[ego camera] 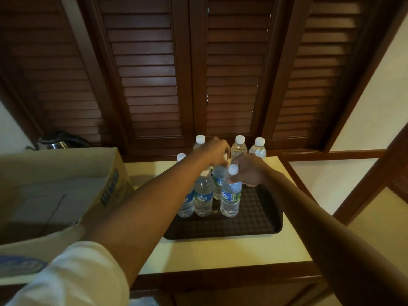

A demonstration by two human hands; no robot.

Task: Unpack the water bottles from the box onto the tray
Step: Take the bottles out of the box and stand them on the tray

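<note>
Several clear water bottles with white caps and blue labels stand upright on a dark tray (254,221). My left hand (215,152) reaches over them and grips the top of a middle bottle (219,183); its cap is hidden under my fingers. My right hand (248,171) pinches the neck of the front right bottle (230,198), which stands on the tray. Three more bottles stand in the back row, one of them at the far right (257,149). The open cardboard box (106,173) sits to the left of the tray; no bottle shows inside it.
The tray lies on a cream table (220,255) with a wooden front edge. A metal kettle (55,141) stands behind the box. Dark louvred wooden shutters (154,74) rise just behind the table. The tray's right and front parts are bare.
</note>
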